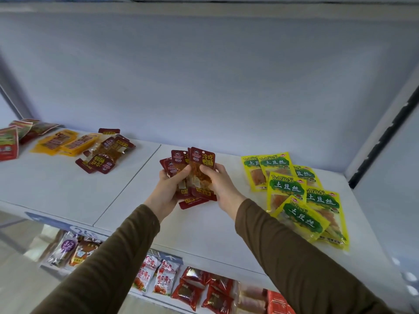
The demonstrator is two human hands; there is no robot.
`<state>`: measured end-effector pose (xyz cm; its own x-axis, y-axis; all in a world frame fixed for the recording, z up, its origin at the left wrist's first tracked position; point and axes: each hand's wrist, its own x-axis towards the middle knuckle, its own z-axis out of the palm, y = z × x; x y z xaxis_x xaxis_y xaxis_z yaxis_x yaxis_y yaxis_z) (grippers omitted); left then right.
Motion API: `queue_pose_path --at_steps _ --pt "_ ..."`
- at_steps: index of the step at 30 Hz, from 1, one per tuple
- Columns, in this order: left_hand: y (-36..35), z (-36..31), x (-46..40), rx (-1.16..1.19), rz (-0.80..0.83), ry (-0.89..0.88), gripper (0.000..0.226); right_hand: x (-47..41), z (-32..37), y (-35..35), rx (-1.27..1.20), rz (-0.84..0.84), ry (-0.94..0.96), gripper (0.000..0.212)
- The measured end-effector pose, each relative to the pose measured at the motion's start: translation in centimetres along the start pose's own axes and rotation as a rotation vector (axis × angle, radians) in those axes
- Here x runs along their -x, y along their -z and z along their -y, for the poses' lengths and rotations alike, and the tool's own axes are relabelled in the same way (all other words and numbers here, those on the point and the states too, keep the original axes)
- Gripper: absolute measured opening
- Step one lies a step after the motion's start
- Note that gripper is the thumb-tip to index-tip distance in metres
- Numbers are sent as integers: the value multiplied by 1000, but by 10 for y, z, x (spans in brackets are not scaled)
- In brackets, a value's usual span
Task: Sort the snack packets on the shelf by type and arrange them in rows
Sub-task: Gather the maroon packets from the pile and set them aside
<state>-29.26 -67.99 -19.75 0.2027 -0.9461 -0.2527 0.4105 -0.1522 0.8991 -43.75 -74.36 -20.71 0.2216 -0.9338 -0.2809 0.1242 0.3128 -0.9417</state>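
Item: dark red packets [192,175], a fanned bundle held upright over the middle of the white shelf [68,191]. Left hand [169,189] and right hand [217,180] are close together, both gripping the bundle from opposite sides, thumbs across the fronts, probably squaring the edges into 1 stack before laying a row.

Item: yellow-green packets [301,191], overlapped in a column on the right, apparently already sorted.

Item: loose dark red pile [106,155], back left, same type, likely awaiting collection.

Item: orange-yellow packets [65,141], just left of that pile.
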Motion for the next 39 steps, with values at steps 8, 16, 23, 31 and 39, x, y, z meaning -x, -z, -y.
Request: queue_pose_path --at_steps 8,16,23,31,39 --pt "30 -20 -32 -60 -93 3 72 -12 -9 -47 -156 3 -6 57" --pt "106 -66 -90 -195 -97 32 65 -52 -21 -141 -89 -231 190 63" --pt "160 -89 -133 -433 24 -26 30 -82 -30 -193 179 -358 278 66" --pt "170 -86 -163 -732 43 -158 84 -99 -29 -188 735 -459 203 69" --pt "175 -83 -162 -760 81 -236 88 -99 -36 -180 790 -405 240 89"
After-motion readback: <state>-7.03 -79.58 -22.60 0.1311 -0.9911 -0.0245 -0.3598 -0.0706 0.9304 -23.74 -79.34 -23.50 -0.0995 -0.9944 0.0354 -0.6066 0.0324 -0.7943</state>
